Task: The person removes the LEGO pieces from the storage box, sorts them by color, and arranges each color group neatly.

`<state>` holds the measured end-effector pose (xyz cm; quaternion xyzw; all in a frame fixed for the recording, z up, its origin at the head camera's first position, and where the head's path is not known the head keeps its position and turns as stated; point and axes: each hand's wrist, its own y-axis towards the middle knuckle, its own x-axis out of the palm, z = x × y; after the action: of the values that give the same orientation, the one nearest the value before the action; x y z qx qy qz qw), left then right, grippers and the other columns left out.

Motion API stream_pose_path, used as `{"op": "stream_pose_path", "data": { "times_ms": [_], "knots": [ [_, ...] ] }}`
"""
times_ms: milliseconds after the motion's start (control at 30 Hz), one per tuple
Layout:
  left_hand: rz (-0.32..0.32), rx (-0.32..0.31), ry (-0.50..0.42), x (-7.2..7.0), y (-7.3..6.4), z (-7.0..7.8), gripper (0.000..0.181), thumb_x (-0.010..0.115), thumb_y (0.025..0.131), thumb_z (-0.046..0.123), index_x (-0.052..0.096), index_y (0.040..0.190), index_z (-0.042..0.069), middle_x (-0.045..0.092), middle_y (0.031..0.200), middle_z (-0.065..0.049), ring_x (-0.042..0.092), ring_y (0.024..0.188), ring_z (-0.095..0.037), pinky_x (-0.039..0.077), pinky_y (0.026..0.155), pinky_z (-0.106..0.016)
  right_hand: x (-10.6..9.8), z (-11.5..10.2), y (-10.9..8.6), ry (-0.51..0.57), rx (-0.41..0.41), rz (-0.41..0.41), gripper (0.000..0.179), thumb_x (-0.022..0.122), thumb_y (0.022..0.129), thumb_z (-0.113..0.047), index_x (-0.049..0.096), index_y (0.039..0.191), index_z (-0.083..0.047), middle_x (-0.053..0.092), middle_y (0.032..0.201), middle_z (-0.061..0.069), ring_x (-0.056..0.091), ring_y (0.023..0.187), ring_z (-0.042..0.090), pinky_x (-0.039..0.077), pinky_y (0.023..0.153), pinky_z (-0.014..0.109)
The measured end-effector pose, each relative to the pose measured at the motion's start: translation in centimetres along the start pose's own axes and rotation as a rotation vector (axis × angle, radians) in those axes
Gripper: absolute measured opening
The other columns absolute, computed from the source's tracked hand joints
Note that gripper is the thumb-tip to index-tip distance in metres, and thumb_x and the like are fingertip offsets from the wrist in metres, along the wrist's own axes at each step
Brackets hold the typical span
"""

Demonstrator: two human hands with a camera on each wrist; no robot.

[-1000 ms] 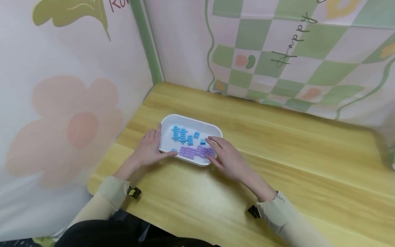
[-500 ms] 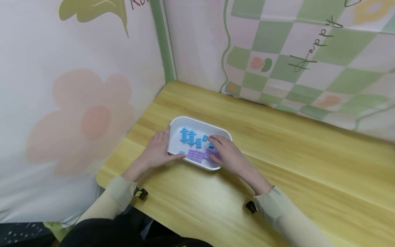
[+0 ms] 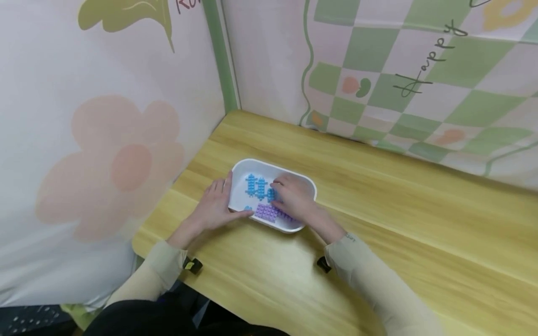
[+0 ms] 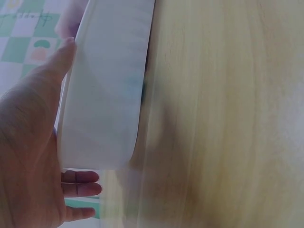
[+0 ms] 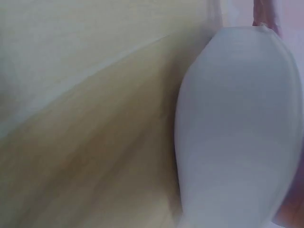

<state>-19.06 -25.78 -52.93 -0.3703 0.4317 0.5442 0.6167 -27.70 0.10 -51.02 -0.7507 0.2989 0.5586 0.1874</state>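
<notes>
A white tray (image 3: 294, 229) holds light-blue and purple studded toy bricks. My left hand (image 3: 213, 205) rests against its left end, the thumb along the near rim and the fingers by the end wall. In the left wrist view the thumb lies at the tray's rim (image 4: 69, 90) and fingertips (image 4: 81, 190) stick out past its end. My right hand (image 3: 294, 196) is inside the tray, slightly blurred, thumb and fingertips apart around a short blue brick (image 3: 271, 195). Two long blue pieces (image 3: 256, 186) lie just left of it. Purple bricks (image 3: 266, 212) sit below, partly covered by the hand.
The tray stands on a wooden table (image 3: 378, 210), near its left side. A patterned cloth wall (image 3: 378, 70) rises behind the table, and another with a flower print (image 3: 130, 163) at the left. A small blue piece (image 3: 248, 208) lies near my left thumb.
The head view has shifted. My right hand has moved left, deeper into the tray, and now covers two small blue bricks seen earlier. The left hand stays at the tray's left end.
</notes>
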Motion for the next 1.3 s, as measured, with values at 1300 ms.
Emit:
{"op": "stream_pose_path", "data": {
  "times_ms": [1300],
  "knots": [
    [-0.003, -0.024, -0.051, -0.3, -0.7, 0.8, 0.135, 0.078, 0.090, 0.072, 0.007, 0.173, -0.007, 0.046, 0.162, -0.036, 0.049, 0.147, -0.049, 0.037, 0.130, -0.065, -2.3, -0.4, -7.1, -0.074, -0.186, 0.381, 0.051, 0.100, 0.079, -0.027, 0.079, 0.119, -0.005, 0.079, 0.112, 0.009, 0.072, 0.110, 0.030, 0.051, 0.116, 0.064]
  ]
}}
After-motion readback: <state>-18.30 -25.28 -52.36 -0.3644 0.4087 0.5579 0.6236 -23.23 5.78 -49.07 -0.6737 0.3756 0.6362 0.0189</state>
